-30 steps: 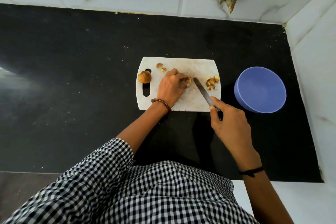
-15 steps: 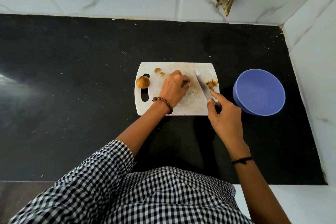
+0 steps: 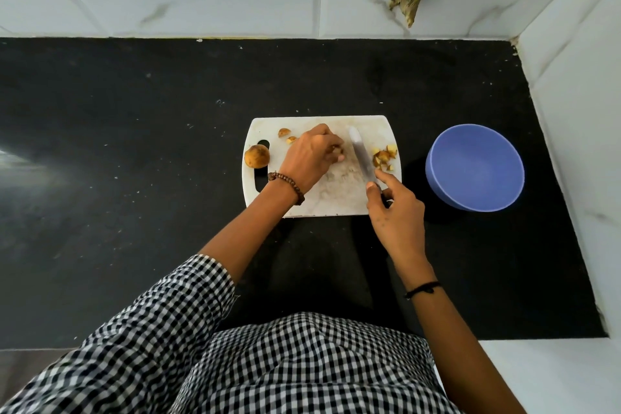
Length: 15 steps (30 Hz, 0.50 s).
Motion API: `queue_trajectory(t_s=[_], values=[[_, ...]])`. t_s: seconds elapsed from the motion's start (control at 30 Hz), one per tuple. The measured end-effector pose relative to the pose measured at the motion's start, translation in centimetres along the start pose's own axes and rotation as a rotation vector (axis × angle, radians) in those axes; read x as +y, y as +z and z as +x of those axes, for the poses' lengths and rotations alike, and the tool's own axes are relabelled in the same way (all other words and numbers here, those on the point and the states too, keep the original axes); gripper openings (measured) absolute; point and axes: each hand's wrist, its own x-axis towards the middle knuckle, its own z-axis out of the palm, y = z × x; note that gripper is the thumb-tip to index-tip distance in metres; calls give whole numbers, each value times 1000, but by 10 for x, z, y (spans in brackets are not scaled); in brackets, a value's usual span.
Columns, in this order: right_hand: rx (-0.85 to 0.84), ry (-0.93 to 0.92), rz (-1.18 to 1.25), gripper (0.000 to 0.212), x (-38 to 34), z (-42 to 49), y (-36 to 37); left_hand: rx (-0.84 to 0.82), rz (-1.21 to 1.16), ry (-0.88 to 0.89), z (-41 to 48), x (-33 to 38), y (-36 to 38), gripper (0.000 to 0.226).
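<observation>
A: One whole brown produce item (image 3: 256,156) is seen at the left edge of the cutting board (image 3: 336,203), beside the handle slot. Two small offcuts (image 3: 284,132) are laid just right of it, toward the far edge.
B: Left hand?
A: The left hand (image 3: 311,158) is curled mid-board and a small piece (image 3: 337,152) is pinched under the fingertips, mostly hidden.
B: Knife?
A: The knife (image 3: 361,155) is set just right of that piece, tip pointed away. Its handle is gripped by the right hand (image 3: 395,212), forefinger extended. The chopped pile (image 3: 384,157) is seen right of the blade. The blue bowl (image 3: 474,167) is parked on the black counter (image 3: 134,178), apart from the board.
</observation>
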Motion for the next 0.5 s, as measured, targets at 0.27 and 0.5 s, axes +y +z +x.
queue_trajectory(t_s=[0.27,0.5], values=[[-7,0,27,41,-3,4,4,108,-147,-196,0,6,6,24],[-20,-20,55,42,-3,10,12,128,-359,-355,-2,13,2,21]])
